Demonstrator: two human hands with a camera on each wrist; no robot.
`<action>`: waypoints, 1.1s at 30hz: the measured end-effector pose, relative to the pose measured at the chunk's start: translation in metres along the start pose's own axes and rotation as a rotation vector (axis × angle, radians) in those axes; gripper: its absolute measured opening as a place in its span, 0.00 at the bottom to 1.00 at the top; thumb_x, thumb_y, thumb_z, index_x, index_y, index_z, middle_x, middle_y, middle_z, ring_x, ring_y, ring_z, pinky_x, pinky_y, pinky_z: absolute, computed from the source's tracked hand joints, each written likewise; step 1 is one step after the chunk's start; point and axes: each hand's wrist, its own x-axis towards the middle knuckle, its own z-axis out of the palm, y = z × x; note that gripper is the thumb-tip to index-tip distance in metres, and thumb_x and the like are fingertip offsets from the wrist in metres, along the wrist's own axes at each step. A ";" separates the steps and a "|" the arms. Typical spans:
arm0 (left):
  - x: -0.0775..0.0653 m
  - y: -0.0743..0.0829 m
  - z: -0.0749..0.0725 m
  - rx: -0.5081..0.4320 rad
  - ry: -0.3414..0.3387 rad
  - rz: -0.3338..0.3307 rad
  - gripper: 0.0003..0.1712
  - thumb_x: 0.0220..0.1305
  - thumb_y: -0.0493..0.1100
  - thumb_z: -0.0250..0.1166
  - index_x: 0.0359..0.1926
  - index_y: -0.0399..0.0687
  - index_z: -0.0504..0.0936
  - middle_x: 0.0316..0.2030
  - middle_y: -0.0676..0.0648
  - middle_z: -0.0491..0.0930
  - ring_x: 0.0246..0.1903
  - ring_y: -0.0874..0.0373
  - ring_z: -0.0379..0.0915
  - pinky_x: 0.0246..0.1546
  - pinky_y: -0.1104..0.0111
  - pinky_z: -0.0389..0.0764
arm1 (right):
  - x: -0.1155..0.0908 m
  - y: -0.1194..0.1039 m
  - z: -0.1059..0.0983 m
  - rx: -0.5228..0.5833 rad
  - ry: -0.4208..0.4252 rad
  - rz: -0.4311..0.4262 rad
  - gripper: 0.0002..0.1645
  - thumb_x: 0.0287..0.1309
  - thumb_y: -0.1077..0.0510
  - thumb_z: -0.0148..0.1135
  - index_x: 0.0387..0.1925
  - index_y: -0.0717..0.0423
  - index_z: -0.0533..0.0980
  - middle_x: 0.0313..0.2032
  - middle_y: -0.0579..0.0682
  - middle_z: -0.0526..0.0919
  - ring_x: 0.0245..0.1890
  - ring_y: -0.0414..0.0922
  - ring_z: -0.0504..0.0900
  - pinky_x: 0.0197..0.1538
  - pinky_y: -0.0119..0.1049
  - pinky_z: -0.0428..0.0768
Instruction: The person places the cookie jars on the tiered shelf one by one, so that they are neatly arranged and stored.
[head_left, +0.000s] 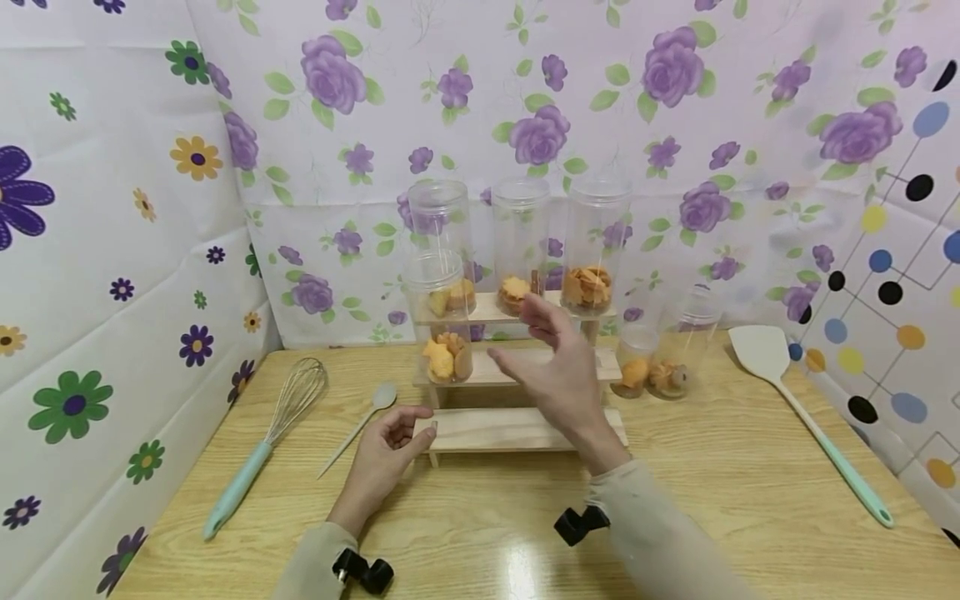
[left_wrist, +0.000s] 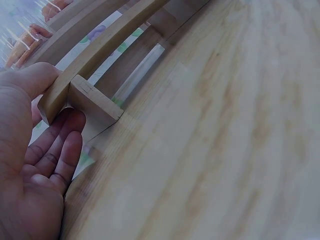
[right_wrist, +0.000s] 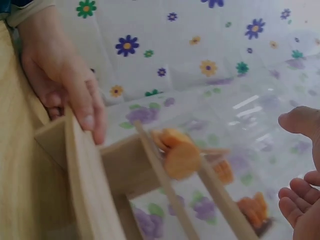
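Note:
A three-tier wooden display stand [head_left: 517, 429] stands on the table. My left hand [head_left: 386, 446] holds the left end of its lowest step, thumb above and fingers below in the left wrist view. My right hand [head_left: 558, 367] is in the air before the upper tiers, thumb apart from the fingers and nothing between them. A clear jar of cookies [head_left: 442, 321] is on the middle step at left. The top step bears three tall clear jars, a left jar [head_left: 438, 208], a middle jar [head_left: 521, 225] and a right jar [head_left: 596, 233], each with cookies at the bottom.
Right of the stand are a short jar [head_left: 636, 362] and a taller jar [head_left: 678, 358] with cookies. A spatula [head_left: 810, 417] lies at far right. A whisk [head_left: 262, 454] and a small spoon [head_left: 365, 421] lie at left. Patterned cloth [head_left: 450, 125] hangs behind.

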 end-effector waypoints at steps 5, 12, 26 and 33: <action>-0.001 0.000 -0.001 0.002 -0.002 -0.016 0.16 0.76 0.42 0.76 0.61 0.48 0.88 0.45 0.41 0.84 0.39 0.56 0.79 0.40 0.71 0.80 | 0.003 -0.005 -0.037 -0.018 0.041 -0.059 0.51 0.57 0.63 0.87 0.79 0.61 0.71 0.68 0.60 0.81 0.69 0.58 0.80 0.76 0.48 0.75; 0.000 0.000 0.000 -0.008 -0.010 -0.012 0.17 0.76 0.42 0.76 0.61 0.47 0.88 0.46 0.40 0.84 0.40 0.56 0.79 0.41 0.71 0.80 | 0.006 -0.009 -0.090 -0.061 0.147 -0.072 0.50 0.59 0.67 0.85 0.79 0.59 0.71 0.69 0.54 0.81 0.69 0.52 0.79 0.76 0.40 0.73; 0.001 -0.001 -0.001 -0.002 -0.008 -0.009 0.16 0.76 0.42 0.76 0.61 0.48 0.88 0.45 0.41 0.84 0.39 0.57 0.78 0.39 0.71 0.79 | 0.016 0.009 -0.164 -0.133 0.358 -0.031 0.52 0.58 0.68 0.84 0.81 0.51 0.71 0.75 0.48 0.77 0.74 0.46 0.76 0.76 0.35 0.72; 0.000 -0.001 -0.001 0.006 -0.009 -0.010 0.17 0.76 0.42 0.76 0.61 0.47 0.88 0.46 0.39 0.84 0.39 0.56 0.79 0.40 0.71 0.81 | 0.015 0.023 -0.178 -0.181 0.368 0.033 0.60 0.60 0.65 0.84 0.87 0.46 0.63 0.79 0.50 0.71 0.78 0.46 0.72 0.81 0.37 0.67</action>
